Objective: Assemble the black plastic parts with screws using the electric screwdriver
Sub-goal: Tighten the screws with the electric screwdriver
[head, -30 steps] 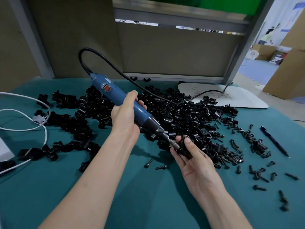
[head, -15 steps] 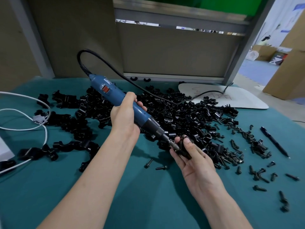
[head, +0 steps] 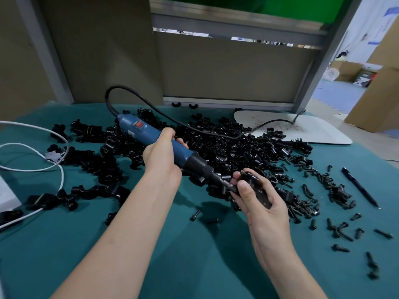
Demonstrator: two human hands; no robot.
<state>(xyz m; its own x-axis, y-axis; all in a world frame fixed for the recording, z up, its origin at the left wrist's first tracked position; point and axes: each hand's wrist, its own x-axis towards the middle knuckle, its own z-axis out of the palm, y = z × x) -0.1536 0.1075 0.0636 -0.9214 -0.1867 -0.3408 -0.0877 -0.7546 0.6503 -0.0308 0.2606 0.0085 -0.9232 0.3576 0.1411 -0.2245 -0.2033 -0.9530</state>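
The person's body shows as two slim forearms, bare and unclothed from the lower edge of the view up to the wrists, ending in a bare left hand point(head: 160, 160) and a bare right hand point(head: 266, 212) whose thumbnail point(head: 243, 187) is short, plain and rounded.

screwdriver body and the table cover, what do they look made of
Screwdriver body: likely blue moulded plastic, smooth with a dull sheen. Table cover: teal, matte and glare-free, probably felt or cloth, though the weave is too fine to see.
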